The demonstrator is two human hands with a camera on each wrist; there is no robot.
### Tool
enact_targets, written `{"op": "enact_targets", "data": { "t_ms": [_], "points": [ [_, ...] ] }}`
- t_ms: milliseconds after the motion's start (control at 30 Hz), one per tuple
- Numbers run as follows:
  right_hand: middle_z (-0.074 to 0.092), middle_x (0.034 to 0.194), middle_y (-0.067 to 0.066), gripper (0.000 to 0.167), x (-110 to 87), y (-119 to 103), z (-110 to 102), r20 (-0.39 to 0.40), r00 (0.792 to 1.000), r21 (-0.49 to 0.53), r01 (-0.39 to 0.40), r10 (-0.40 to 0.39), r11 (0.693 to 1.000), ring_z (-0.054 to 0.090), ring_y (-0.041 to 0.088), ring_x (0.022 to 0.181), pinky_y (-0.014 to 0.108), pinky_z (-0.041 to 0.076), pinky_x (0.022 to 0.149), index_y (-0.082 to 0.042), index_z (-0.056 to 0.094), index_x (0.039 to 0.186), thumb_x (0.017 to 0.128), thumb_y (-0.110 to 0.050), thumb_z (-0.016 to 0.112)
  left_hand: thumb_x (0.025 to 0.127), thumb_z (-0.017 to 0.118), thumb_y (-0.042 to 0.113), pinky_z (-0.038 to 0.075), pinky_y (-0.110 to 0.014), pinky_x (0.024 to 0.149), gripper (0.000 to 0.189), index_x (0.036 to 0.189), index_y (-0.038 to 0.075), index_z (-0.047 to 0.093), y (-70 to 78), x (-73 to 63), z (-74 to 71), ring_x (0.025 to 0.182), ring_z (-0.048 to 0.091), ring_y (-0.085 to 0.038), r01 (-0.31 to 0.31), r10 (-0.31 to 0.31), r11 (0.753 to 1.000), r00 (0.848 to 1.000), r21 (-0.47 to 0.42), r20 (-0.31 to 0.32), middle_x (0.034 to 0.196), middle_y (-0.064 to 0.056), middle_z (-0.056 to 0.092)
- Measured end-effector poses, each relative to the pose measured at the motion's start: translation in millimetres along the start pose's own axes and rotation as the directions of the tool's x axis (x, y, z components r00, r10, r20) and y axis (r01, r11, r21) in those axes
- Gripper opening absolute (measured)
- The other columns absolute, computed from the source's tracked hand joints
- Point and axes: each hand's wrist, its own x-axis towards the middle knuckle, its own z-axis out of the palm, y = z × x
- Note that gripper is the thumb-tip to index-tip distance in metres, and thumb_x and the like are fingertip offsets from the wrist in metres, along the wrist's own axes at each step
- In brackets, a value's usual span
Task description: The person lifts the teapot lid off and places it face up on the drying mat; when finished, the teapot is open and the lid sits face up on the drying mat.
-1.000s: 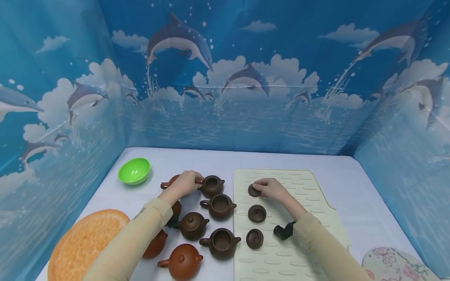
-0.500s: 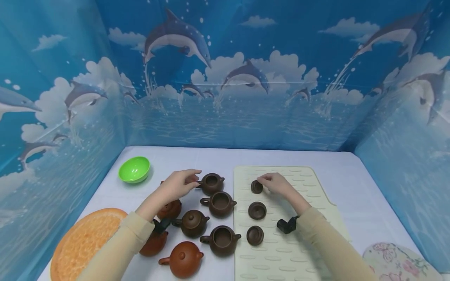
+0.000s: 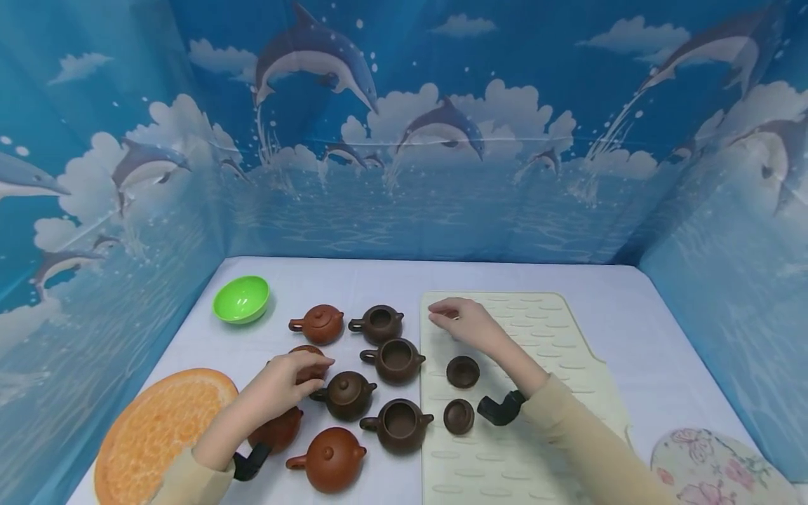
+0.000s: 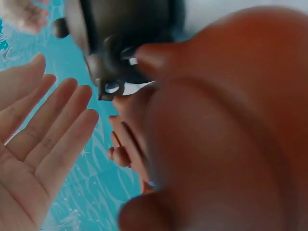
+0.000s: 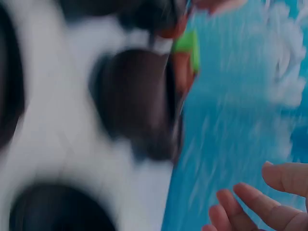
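Note:
My left hand [image 3: 280, 386] hovers over the teapots at the left, its fingers straight and holding nothing. Beneath and around it stand a dark brown lidded teapot [image 3: 347, 396] and reddish-brown teapots, one [image 3: 275, 429] partly hidden. My right hand [image 3: 470, 324] is above the far left part of the pale mat [image 3: 536, 337]; thumb and fingers are apart in the right wrist view, with nothing seen between them. Two dark lids [image 3: 463, 372] lie on the mat below it. A third lid is out of sight. Lidless dark teapots [image 3: 395, 360] line the mat's left side.
A green bowl [image 3: 241, 299] stands at the back left. The round orange mat [image 3: 170, 421] lies at the left, a floral one [image 3: 713, 466] at the front right. More reddish teapots [image 3: 331, 459] stand at the front and back. Dolphin-print curtains [image 3: 404, 196] enclose the table.
My left hand has left the rear dark teapot and come back toward the front left. The right hand, earlier at the farthest lid, has shifted slightly left; that lid no longer shows.

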Motion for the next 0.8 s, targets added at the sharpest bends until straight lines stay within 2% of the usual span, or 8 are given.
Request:
{"op": "enact_targets", "data": {
  "t_ms": [100, 233, 333, 433, 633, 800],
  "points": [
    [0.070, 0.115, 0.008, 0.031, -5.3, -28, 20, 0.060, 0.995, 0.045, 0.079, -0.082, 0.996, 0.064, 0.026, 0.109, 0.040, 0.054, 0.089, -0.009, 0.067, 0.124, 0.098, -0.024, 0.060, 0.084, 0.077, 0.009, 0.054, -0.044, 0.094, 0.039, 0.122, 0.013, 0.069, -3.5, -5.2, 5.9, 0.113, 0.064, -0.022, 0.014, -0.013, 1.000, 1.000, 0.025, -0.013, 0.119, -0.002, 0.069],
    [0.073, 0.108, 0.002, 0.026, -11.1, -57, 51, 0.141, 0.976, 0.093, 0.156, -0.168, 0.983, 0.067, 0.018, 0.101, 0.030, 0.055, 0.083, -0.011, 0.071, 0.118, 0.095, -0.023, 0.065, 0.083, 0.078, 0.010, 0.054, -0.045, 0.094, 0.041, 0.123, 0.012, 0.069, -7.0, -6.4, 12.0, 0.113, 0.065, -0.023, 0.013, -0.013, 1.000, 1.000, 0.022, -0.011, 0.120, -0.003, 0.069],
    [0.073, 0.109, 0.002, 0.025, -14.4, -70, 72, 0.200, 0.955, 0.099, 0.202, -0.218, 0.974, 0.067, 0.016, 0.099, 0.026, 0.054, 0.082, -0.011, 0.071, 0.116, 0.094, -0.021, 0.067, 0.083, 0.077, 0.007, 0.057, -0.040, 0.088, 0.042, 0.124, 0.009, 0.067, -11.4, -5.0, 14.8, 0.107, 0.068, -0.022, 0.001, 0.000, 1.000, 1.000, -0.027, 0.015, 0.118, -0.005, 0.069],
    [0.072, 0.111, 0.000, 0.024, -17.6, -78, 88, 0.245, 0.940, 0.051, 0.233, -0.238, 0.971, 0.065, 0.012, 0.102, 0.023, 0.053, 0.083, -0.012, 0.072, 0.116, 0.094, -0.020, 0.068, 0.083, 0.076, 0.004, 0.059, -0.033, 0.081, 0.042, 0.123, 0.005, 0.066, -16.3, -3.1, 16.9, 0.101, 0.070, -0.023, -0.018, 0.022, 0.996, 0.999, -0.084, 0.040, 0.113, -0.008, 0.070],
    [0.069, 0.110, -0.002, 0.023, -22.1, -88, 106, 0.229, 0.935, -0.116, 0.302, -0.271, 0.946, 0.062, 0.009, 0.106, 0.022, 0.051, 0.089, -0.013, 0.073, 0.115, 0.093, -0.019, 0.069, 0.081, 0.076, 0.001, 0.059, -0.029, 0.078, 0.036, 0.117, 0.005, 0.069, -20.5, 0.5, 22.0, 0.096, 0.071, -0.021, -0.031, 0.035, 0.994, 0.999, -0.102, 0.038, 0.107, -0.007, 0.069],
    [0.069, 0.112, -0.001, 0.024, -22.6, -90, 110, 0.201, 0.939, -0.174, 0.316, -0.280, 0.933, 0.062, 0.009, 0.108, 0.021, 0.051, 0.091, -0.011, 0.072, 0.116, 0.092, -0.016, 0.069, 0.080, 0.076, -0.003, 0.058, -0.025, 0.075, 0.033, 0.112, 0.006, 0.071, -20.5, 2.3, 25.0, 0.092, 0.070, -0.017, -0.016, 0.016, 0.996, 1.000, -0.083, 0.002, 0.102, -0.004, 0.069]
  ]
}}
